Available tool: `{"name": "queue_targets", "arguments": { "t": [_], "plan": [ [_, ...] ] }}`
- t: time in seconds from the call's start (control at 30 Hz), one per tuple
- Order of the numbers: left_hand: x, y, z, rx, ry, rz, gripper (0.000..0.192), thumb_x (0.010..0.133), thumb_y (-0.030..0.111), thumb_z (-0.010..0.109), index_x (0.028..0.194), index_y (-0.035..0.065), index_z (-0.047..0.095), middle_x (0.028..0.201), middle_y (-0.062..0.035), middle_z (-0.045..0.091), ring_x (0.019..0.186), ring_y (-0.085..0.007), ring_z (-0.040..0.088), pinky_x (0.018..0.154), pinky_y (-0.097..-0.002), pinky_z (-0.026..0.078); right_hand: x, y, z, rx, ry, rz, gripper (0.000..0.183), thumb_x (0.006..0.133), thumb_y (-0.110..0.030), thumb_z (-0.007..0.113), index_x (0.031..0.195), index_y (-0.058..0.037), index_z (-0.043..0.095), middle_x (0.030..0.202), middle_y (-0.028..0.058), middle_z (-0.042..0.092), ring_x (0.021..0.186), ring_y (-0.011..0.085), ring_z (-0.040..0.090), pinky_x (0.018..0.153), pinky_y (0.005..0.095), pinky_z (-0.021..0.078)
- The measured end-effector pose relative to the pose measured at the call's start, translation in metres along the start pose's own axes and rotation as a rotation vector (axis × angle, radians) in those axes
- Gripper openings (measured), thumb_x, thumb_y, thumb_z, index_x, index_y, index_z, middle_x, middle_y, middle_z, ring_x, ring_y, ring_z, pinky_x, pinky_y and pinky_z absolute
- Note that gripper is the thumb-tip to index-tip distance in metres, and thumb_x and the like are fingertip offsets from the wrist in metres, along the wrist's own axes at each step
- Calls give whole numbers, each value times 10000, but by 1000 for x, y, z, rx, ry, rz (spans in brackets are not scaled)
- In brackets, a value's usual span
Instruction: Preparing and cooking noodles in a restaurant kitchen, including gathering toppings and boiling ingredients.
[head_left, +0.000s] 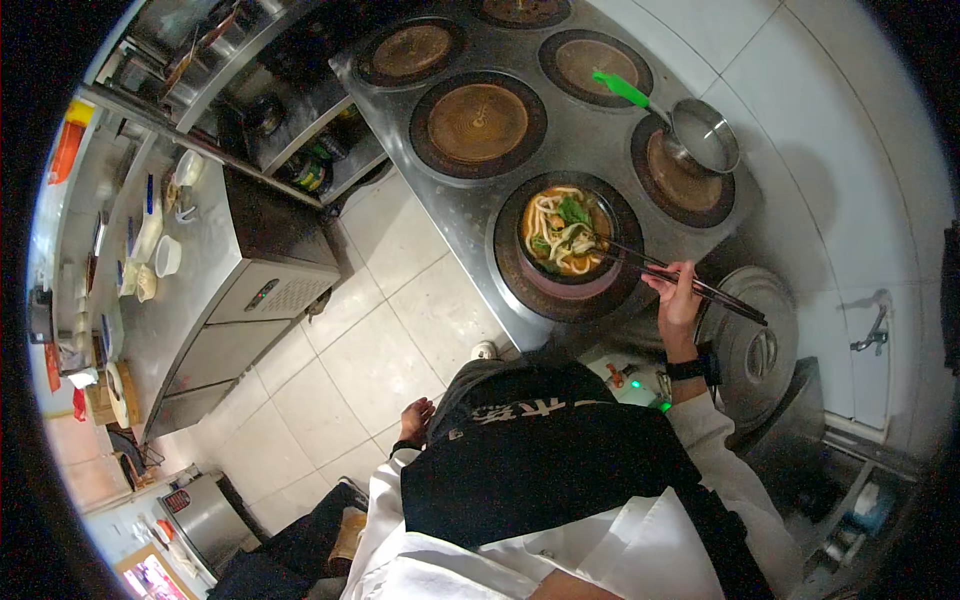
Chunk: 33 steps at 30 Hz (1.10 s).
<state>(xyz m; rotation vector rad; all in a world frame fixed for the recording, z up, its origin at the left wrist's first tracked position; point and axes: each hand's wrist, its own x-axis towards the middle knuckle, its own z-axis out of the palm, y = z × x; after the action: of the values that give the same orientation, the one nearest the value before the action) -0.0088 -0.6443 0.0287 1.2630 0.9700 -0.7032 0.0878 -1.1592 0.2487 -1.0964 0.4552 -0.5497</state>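
My right hand (677, 294) grips a pair of dark chopsticks (705, 289). Their tips reach into noodles with green leaves (559, 229) in a reddish-orange broth. A dark bowl (529, 264) contains the food and stands on the nearest round burner plate (517, 289) of a steel cooktop. Down at my side hangs my left hand (416, 421), loosely curled, with nothing visible in it.
A steel saucepan (705, 135) with a green handle rests on the right-hand burners. Beside my right wrist stands a round metal lid (750, 352). Across the tiled floor (375, 330) is a steel counter (187, 277) holding a white bowl (168, 256). Another person's dark clothing (292, 540) shows behind me.
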Motion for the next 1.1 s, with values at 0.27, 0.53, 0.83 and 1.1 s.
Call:
{"name": "queue_targets", "arguments": {
  "t": [0.27, 0.53, 0.83, 1.1],
  "plan": [
    [3, -3, 5, -31, 47, -14, 367, 836, 260, 401, 1138, 58, 454, 1052, -60, 543, 934, -185, 522, 754, -309, 403, 5, 6, -22, 254, 144, 156, 290, 875, -343, 430, 751, -84, 472, 710, 20, 508, 699, 203, 566, 641, 288, 472],
    [10, -20, -14, 63, -57, -7, 365, 852, 266, 386, 1146, 58, 448, 1063, -62, 541, 936, -187, 520, 775, -312, 392, 11, -10, -24, 289, 133, 196, 292, 876, -350, 421, 738, -98, 470, 702, 5, 521, 675, 190, 565, 631, 267, 459],
    [5, -15, -4, 254, -42, 16, 357, 845, 265, 412, 1130, 56, 452, 1023, -64, 545, 930, -188, 519, 758, -318, 391, 8, -64, 25, 50, -136, -30, 283, 890, -324, 394, 772, -76, 465, 774, 46, 527, 708, 190, 579, 651, 316, 492],
    [21, -20, -8, -71, -28, -73, 355, 832, 259, 434, 1124, 57, 457, 1013, -61, 549, 899, -186, 532, 700, -295, 404, -3, -69, 88, -827, -753, -309, 162, 843, -100, 470, 743, 26, 484, 765, 70, 505, 624, 143, 506, 564, 246, 409]
  ]
}}
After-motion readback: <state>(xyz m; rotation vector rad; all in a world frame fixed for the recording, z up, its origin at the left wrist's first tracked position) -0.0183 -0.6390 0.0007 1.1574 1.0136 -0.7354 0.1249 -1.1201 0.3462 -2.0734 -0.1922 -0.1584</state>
